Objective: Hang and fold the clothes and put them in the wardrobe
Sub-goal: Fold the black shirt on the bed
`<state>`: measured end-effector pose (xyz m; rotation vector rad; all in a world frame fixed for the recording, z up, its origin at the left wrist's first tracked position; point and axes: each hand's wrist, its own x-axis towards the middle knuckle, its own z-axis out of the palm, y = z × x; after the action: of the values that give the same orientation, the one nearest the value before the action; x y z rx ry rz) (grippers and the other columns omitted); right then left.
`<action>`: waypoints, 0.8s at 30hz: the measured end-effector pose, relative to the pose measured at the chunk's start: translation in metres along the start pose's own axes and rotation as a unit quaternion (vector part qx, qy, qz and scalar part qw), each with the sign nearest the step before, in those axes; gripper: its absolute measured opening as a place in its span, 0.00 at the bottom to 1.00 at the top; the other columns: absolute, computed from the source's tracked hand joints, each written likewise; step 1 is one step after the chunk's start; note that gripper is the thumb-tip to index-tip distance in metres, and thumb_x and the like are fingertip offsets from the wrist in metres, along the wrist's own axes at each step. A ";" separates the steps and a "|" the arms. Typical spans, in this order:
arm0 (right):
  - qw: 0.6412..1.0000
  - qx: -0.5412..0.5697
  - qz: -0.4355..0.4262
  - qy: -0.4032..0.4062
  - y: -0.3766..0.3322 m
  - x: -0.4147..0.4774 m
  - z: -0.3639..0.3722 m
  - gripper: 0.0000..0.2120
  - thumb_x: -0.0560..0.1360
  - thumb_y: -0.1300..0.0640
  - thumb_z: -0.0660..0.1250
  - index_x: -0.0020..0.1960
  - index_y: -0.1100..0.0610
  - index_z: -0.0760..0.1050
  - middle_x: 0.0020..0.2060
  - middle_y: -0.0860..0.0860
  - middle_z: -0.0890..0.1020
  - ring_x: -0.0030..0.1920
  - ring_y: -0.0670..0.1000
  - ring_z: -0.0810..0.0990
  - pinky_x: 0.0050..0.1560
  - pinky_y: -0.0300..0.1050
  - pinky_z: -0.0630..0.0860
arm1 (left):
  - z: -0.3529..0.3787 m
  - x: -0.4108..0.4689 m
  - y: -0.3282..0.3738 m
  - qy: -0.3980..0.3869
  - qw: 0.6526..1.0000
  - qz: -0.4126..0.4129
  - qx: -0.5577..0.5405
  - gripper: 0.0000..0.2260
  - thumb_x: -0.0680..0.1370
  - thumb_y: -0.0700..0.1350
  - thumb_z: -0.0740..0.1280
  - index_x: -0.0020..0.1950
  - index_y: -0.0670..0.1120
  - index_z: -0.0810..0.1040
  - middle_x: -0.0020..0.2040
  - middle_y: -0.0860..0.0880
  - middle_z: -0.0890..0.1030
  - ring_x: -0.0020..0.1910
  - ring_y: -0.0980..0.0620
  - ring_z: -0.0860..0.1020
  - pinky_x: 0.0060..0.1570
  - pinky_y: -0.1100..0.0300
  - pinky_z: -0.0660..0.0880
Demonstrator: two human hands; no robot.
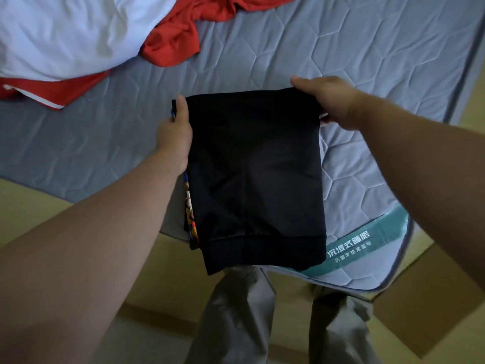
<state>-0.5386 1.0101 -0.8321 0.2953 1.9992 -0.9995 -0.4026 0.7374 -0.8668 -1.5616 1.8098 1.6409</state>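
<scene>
Both far corners of folded black garment point(254, 174) pinched by left hand point(174, 132) and right hand point(328, 101), fingers hidden underneath. Smooth, dark, colourful print point(189, 206) peeking at left edge.

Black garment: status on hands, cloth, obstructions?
Left hand and right hand each grip a top corner. Folded black garment held over mattress corner. Red garment, white garment lie beyond, not obstructing.

Black folded garment point(256, 174) with multicoloured printed edge, red cloth point(181, 30), white fabric point(65, 35), grey quilted mattress point(341, 48)
</scene>
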 end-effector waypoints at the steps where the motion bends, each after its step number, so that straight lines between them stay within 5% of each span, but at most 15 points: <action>1: 1.000 -0.021 0.005 -0.023 -0.002 0.002 -0.003 0.28 0.63 0.26 0.69 0.49 0.48 0.84 0.42 0.46 0.86 0.42 0.49 0.85 0.41 0.44 0.79 | 0.000 0.002 0.004 -0.016 1.000 -0.007 -0.014 0.32 0.71 0.75 0.60 0.58 0.50 0.80 0.57 0.49 0.83 0.55 0.47 0.82 0.60 0.47 0.79; 6: 0.993 -0.023 0.049 -0.109 -0.011 0.009 -0.011 0.34 0.65 0.23 0.67 0.57 0.49 0.82 0.50 0.47 0.87 0.51 0.50 0.86 0.48 0.51 0.82 | 0.000 0.008 0.009 -0.046 0.999 -0.016 0.013 0.40 0.70 0.77 0.58 0.70 0.49 0.75 0.61 0.50 0.81 0.58 0.47 0.81 0.61 0.47 0.78; 10: 0.990 -0.111 -0.051 -0.064 -0.028 0.013 -0.007 0.22 0.69 0.36 0.74 0.51 0.53 0.83 0.46 0.48 0.86 0.45 0.46 0.84 0.53 0.46 0.81 | 0.004 0.011 0.005 -0.031 0.999 0.015 0.019 0.38 0.72 0.76 0.57 0.71 0.51 0.74 0.63 0.54 0.79 0.62 0.50 0.78 0.65 0.48 0.75; 13: 0.983 -0.112 -0.141 -0.038 -0.038 0.011 0.001 0.16 0.70 0.42 0.76 0.46 0.55 0.84 0.42 0.49 0.85 0.44 0.46 0.84 0.50 0.43 0.80 | 0.009 0.017 -0.002 0.015 0.999 0.042 0.027 0.28 0.75 0.74 0.57 0.61 0.54 0.77 0.49 0.61 0.78 0.52 0.58 0.78 0.62 0.58 0.74; 15: 0.979 -0.120 -0.155 -0.053 -0.036 0.008 0.002 0.19 0.73 0.40 0.72 0.46 0.58 0.85 0.42 0.53 0.86 0.43 0.48 0.84 0.51 0.44 0.81 | 0.013 0.019 -0.006 0.060 0.995 0.064 0.046 0.20 0.77 0.72 0.58 0.44 0.57 0.75 0.41 0.64 0.75 0.41 0.66 0.75 0.48 0.70 0.71; 17: 0.973 -0.164 -0.158 -0.040 -0.029 0.007 -0.001 0.25 0.77 0.35 0.65 0.49 0.58 0.84 0.44 0.54 0.85 0.45 0.49 0.83 0.49 0.43 0.79 | 0.018 0.018 -0.006 0.092 0.988 0.095 0.074 0.18 0.78 0.70 0.58 0.38 0.59 0.71 0.36 0.63 0.74 0.33 0.70 0.73 0.35 0.77 0.64; 20: 0.945 -0.282 -0.167 0.013 -0.017 0.010 -0.011 0.34 0.79 0.30 0.53 0.38 0.59 0.77 0.36 0.54 0.79 0.42 0.51 0.79 0.41 0.45 0.70 | 0.019 0.023 -0.008 0.128 0.981 0.104 0.100 0.20 0.79 0.69 0.57 0.37 0.56 0.71 0.35 0.61 0.73 0.31 0.67 0.74 0.30 0.74 0.66; 24: 0.940 -0.293 -0.157 0.075 -0.002 0.021 -0.018 0.34 0.78 0.29 0.53 0.29 0.56 0.67 0.27 0.52 0.73 0.32 0.52 0.74 0.38 0.47 0.72 | 0.021 0.037 -0.014 0.154 0.977 0.084 0.123 0.26 0.78 0.70 0.57 0.37 0.48 0.70 0.36 0.53 0.75 0.35 0.56 0.74 0.35 0.63 0.67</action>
<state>-0.5628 1.0192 -0.8423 -0.2903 2.4256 -0.5285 -0.4159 0.7380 -0.9094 -1.6604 2.2591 1.2257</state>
